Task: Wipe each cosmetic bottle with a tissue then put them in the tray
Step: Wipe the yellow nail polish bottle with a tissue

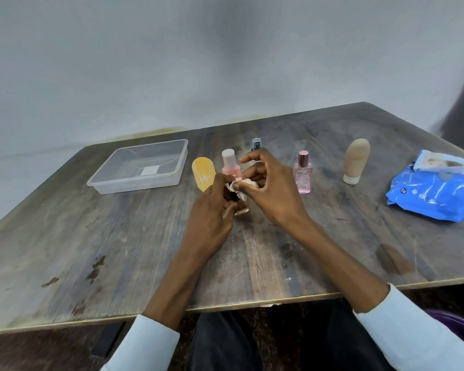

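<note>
A bare grey wall stands behind the worn, scratched dark wooden table you sit at. Your right hand pinches a crumpled white tissue between thumb and fingertips, the other fingers arched loosely above it. The tissue presses on the top of a small clear glass bottle with a dark cap. Your left hand curls round that bottle, just above the table in front of you, and hides most of it.

The bottle looks small, light and rigid; being glass, it is likely slick and would chip if dropped. Keep your left fingers on the body, low down, and let the soft tissue work round the cap and neck.

Just behind your hands stand a flat yellow-orange tube, a pink bottle with a pale cap and a clear bottle with a dark top, close enough to knock over. To the right are a pink glass perfume bottle with a rose cap, a beige tube standing on its white cap and a blue pack of wipes. The clear plastic tray lies to the left, holding no bottles yet; the yellow tube stands between it and your hands.
</note>
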